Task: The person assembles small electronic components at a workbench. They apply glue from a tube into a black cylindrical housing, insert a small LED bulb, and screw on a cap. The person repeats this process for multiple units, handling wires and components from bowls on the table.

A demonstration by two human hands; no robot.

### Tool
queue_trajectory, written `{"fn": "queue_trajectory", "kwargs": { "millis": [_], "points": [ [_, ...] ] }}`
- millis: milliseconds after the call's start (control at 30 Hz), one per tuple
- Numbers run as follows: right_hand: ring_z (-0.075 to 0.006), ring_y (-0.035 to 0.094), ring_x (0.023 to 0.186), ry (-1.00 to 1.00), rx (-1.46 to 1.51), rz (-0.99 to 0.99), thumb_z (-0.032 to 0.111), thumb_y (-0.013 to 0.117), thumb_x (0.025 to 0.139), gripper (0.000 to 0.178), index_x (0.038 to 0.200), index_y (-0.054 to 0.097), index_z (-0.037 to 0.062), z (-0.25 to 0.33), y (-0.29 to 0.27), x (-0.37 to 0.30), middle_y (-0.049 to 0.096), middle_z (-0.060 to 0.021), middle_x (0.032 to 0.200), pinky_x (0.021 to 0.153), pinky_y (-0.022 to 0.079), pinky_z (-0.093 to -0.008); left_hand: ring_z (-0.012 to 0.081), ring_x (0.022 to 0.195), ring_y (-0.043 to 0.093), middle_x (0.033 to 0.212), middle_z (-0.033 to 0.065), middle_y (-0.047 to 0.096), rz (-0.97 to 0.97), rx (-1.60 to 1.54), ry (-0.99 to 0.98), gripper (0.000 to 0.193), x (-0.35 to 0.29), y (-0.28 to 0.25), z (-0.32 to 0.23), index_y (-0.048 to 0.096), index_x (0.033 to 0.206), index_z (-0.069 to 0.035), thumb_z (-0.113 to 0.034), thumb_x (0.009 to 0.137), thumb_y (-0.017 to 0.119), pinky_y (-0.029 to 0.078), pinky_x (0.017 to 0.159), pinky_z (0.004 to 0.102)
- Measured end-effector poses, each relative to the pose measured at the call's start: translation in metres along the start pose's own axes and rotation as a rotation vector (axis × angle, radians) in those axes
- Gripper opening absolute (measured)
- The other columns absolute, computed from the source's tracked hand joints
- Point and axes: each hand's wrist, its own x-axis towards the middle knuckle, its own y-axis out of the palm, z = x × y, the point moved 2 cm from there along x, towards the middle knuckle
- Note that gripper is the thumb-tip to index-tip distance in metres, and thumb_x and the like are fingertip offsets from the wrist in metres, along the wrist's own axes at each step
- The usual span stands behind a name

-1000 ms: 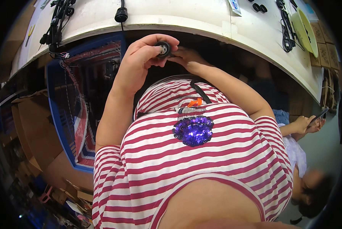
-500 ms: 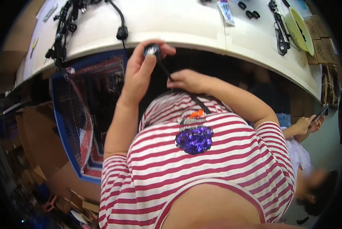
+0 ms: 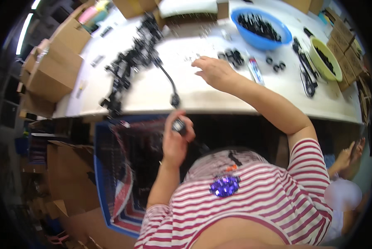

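My left hand (image 3: 176, 139) is closed around a small round black socket-like piece (image 3: 179, 126) with a pale centre, just in front of the table's near edge. My right hand (image 3: 219, 74) reaches out over the white table, its thumb and fingers apart, with nothing visible in it. Close by its fingertips lie small shiny clear bits (image 3: 190, 57), too small to name. Black ring-shaped caps (image 3: 234, 57) are to the right of that hand. A bundle of black cords with sockets (image 3: 132, 62) spreads over the left side, one cord end (image 3: 175, 99) hanging toward my left hand.
At the back right stands a blue bowl (image 3: 244, 35) of black parts; a yellow-green bowl (image 3: 335, 72) is farther right. A tube (image 3: 255, 70) and a coiled black cable (image 3: 308, 85) lie between. A blue crate (image 3: 101, 182) sits below the edge. Another person's hands (image 3: 347, 157) are at right.
My right hand has left the cord near my body and stretched out over the table. My left hand still holds the black piece, now lower in view. The view has tilted toward the table.
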Motion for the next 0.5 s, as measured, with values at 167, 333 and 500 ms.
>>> {"fn": "queue_trajectory", "kwargs": {
  "millis": [167, 333, 500],
  "points": [
    [-0.034, 0.055, 0.091, 0.166, -0.171, -0.062, 0.006, 0.052, 0.074, 0.023, 0.095, 0.061, 0.0085, -0.098, 0.042, 0.035, 0.054, -0.0179, 0.094, 0.078, 0.045, -0.0424, 0.0149, 0.063, 0.045, 0.077, 0.012, 0.051, 0.353, -0.171, 0.072, 0.06, -0.005, 0.009, -0.005, 0.035, 0.127, 0.0, -0.041, 0.087, 0.05, 0.038, 0.058, 0.0262],
    [-0.03, 0.057, 0.091, 0.137, -0.214, 0.039, 0.013, 0.055, 0.075, 0.015, 0.087, 0.063, 0.007, -0.081, 0.037, 0.045, 0.058, -0.0148, 0.092, 0.079, 0.046, -0.0388, 0.0109, 0.065, 0.042, 0.082, 0.0106, 0.052, 0.399, -0.093, 0.127, 0.051, -0.013, 0.002, -0.012, 0.033, 0.13, -0.001, -0.029, 0.09, 0.049, 0.035, 0.058, 0.0229],
    [-0.0302, 0.059, 0.086, 0.154, -0.234, 0.008, 0.016, 0.055, 0.076, 0.014, 0.082, 0.063, 0.0067, -0.092, 0.041, 0.035, 0.06, -0.0149, 0.087, 0.077, 0.047, -0.0381, 0.0133, 0.067, 0.047, 0.083, 0.0113, 0.053, 0.36, -0.049, -0.041, 0.055, -0.01, 0.019, -0.001, 0.035, 0.128, 0.0, -0.031, 0.087, 0.054, 0.038, 0.059, 0.0237]
  ]
}}
